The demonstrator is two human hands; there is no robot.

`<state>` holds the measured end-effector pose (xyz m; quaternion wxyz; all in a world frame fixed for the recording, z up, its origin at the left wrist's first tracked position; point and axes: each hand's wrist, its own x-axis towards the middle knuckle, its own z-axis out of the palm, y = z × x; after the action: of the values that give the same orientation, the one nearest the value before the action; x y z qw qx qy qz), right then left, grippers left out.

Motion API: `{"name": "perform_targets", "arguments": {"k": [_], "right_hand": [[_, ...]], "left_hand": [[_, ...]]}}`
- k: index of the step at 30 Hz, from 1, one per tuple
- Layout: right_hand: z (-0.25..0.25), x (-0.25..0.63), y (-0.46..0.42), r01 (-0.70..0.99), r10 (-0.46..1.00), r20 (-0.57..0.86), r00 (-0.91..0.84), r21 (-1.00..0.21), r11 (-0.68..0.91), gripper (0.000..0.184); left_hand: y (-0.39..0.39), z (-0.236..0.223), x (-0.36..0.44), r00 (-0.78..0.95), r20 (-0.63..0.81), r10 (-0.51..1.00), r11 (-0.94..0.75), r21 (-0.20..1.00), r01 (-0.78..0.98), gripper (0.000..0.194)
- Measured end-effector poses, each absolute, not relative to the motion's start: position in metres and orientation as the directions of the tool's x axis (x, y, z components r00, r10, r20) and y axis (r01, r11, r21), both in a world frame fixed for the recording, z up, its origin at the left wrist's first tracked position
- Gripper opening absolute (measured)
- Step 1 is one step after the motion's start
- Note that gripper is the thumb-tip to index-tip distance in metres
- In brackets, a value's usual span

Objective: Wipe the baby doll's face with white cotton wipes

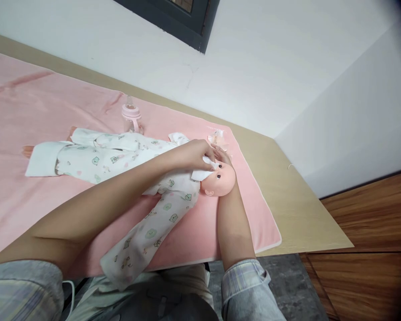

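Observation:
A baby doll [220, 180] lies on its back in a white sleepsuit [110, 156] with green and grey animal prints, its head to the right. My left hand [197, 154] pinches a white wipe [203, 171], which covers the doll's mouth and nose area; both eyes show above it. Around the far side of the doll's head curves my right hand [223, 154], cradling it, with the palm hidden behind the head. One sleeve of the sleepsuit hangs over the near edge of the table.
A pink mat [250, 223] covers much of the wooden table [297, 214]. Beyond the doll stands a pink-capped baby bottle [131, 118]. A small clear plastic packet [218, 137] lies just past my hands. The wall runs along the table's far edge.

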<state>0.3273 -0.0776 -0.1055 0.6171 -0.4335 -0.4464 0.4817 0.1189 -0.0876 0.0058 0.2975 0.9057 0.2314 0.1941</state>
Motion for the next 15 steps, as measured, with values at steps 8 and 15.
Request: {"name": "perform_targets", "arguments": {"k": [8, 15], "right_hand": [[-0.101, 0.326, -0.076, -0.178, 0.980, 0.149, 0.132, -0.969, 0.171, 0.032], [-0.110, 0.330, -0.067, -0.253, 0.984, 0.131, 0.124, -0.954, 0.159, 0.033]], "left_hand": [[-0.091, 0.005, 0.121, 0.786, 0.229, 0.575, -0.718, 0.601, 0.350, 0.018], [-0.093, 0.007, 0.121, 0.778, 0.246, 0.578, -0.738, 0.565, 0.369, 0.017]]}}
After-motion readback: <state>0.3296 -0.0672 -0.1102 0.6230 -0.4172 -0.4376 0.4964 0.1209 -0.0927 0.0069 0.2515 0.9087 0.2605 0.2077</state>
